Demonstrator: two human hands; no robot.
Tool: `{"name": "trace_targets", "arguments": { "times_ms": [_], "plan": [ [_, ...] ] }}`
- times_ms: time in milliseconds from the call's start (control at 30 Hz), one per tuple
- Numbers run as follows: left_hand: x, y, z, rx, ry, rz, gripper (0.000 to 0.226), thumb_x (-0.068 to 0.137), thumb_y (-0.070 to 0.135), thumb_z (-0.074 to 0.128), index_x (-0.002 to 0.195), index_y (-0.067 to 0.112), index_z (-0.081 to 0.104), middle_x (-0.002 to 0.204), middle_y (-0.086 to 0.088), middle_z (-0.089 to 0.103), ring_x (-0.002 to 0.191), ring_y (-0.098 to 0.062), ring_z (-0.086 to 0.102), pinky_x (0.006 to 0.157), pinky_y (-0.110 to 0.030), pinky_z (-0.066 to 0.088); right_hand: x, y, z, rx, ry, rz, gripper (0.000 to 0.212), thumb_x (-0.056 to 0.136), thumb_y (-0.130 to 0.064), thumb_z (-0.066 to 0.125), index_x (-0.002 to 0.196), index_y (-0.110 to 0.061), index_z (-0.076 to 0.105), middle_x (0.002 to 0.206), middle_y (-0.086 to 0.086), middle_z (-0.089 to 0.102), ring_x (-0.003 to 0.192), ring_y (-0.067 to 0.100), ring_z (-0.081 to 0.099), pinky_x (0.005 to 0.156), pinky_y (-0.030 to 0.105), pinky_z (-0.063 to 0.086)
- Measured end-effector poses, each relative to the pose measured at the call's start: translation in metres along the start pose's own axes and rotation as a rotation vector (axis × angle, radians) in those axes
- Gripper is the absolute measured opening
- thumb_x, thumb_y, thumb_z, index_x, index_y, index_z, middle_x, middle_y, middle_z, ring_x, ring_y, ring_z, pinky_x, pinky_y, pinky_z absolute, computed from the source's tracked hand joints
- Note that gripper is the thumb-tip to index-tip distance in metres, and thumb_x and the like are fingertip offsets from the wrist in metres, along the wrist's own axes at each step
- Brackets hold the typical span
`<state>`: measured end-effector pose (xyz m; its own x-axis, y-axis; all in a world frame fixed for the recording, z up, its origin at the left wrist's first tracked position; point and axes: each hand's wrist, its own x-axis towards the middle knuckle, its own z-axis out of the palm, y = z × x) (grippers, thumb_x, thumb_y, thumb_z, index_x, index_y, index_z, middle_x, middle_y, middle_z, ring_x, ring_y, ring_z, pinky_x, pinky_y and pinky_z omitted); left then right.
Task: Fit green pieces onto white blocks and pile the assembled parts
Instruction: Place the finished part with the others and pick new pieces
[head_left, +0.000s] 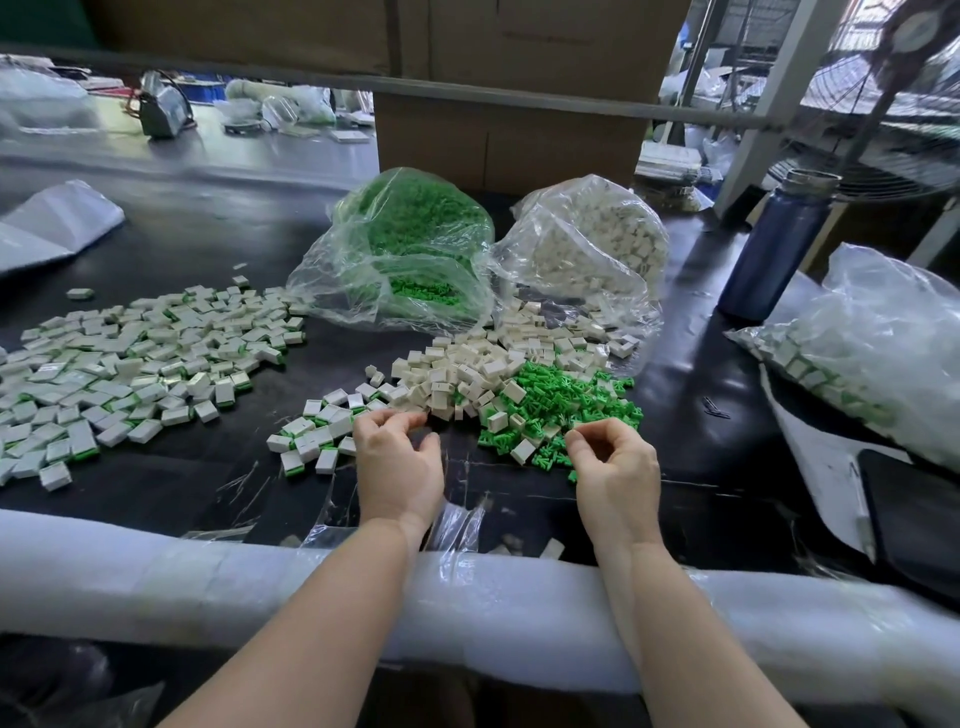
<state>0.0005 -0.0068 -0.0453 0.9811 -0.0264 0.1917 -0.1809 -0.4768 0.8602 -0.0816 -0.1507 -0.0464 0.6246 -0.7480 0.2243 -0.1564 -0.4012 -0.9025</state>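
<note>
**Two hands reaching into mixed-up heaps**

The left hand (397, 462) is hovering with fingers loosely curled, holding nothing, at the near edge of the white blocks (467, 374). The right hand (615, 467) is curling its fingers at the green pieces (571, 400); I cannot tell if it is pinching one. The two heaps are touching and mixing, so a wrong grab is looking likely. The assembled parts (130, 358) are spreading wide to the left. Bare black table (691, 364) is showing between the hands. The foam edge (208, 582) is sitting near, and small bits could be sliding under it
</note>
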Motion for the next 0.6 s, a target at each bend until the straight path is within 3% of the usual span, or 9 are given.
{"name": "trace_targets", "arguments": {
  "times_ms": [133, 300, 467, 600],
  "plan": [
    [-0.002, 0.000, 0.002, 0.137, -0.053, -0.043, 0.043, 0.088, 0.014, 0.060, 0.128, 0.001, 0.051, 0.132, -0.010, 0.032, 0.120, -0.026, 0.038, 0.099, -0.021, 0.029, 0.003, 0.004, 0.000, -0.056, -0.005, 0.054, 0.008, 0.086, -0.012, 0.063, 0.082, -0.018, 0.064, 0.094, 0.006, 0.065, 0.089, 0.020, 0.059, 0.081, 0.031, 0.047],
    [-0.005, 0.003, 0.004, 0.335, -0.115, -0.027, 0.043, 0.089, 0.023, 0.058, 0.125, 0.001, 0.052, 0.142, -0.011, 0.026, 0.131, -0.029, 0.023, 0.109, -0.030, 0.019, 0.002, 0.005, 0.002, -0.112, -0.034, 0.043, 0.014, 0.086, -0.008, 0.062, 0.080, -0.021, 0.062, 0.099, 0.004, 0.065, 0.093, 0.020, 0.059, 0.083, 0.026, 0.045],
    [-0.009, 0.005, 0.004, 0.385, -0.091, 0.096, 0.043, 0.087, 0.025, 0.060, 0.128, 0.015, 0.052, 0.138, -0.006, 0.029, 0.130, -0.026, 0.022, 0.107, -0.037, 0.021, 0.000, 0.002, 0.002, -0.210, -0.071, -0.004, 0.015, 0.083, -0.008, 0.064, 0.079, -0.022, 0.060, 0.095, -0.002, 0.058, 0.099, 0.022, 0.055, 0.080, 0.024, 0.038],
    [-0.013, 0.005, 0.006, 0.370, -0.140, 0.265, 0.029, 0.088, 0.023, 0.059, 0.116, 0.019, 0.060, 0.125, 0.000, 0.037, 0.122, -0.020, 0.027, 0.103, -0.027, 0.019, -0.004, -0.002, 0.005, -0.409, -0.151, -0.117, 0.014, 0.082, -0.020, 0.068, 0.096, -0.021, 0.066, 0.101, -0.005, 0.051, 0.108, 0.017, 0.045, 0.090, 0.026, 0.034]
  ]
}}
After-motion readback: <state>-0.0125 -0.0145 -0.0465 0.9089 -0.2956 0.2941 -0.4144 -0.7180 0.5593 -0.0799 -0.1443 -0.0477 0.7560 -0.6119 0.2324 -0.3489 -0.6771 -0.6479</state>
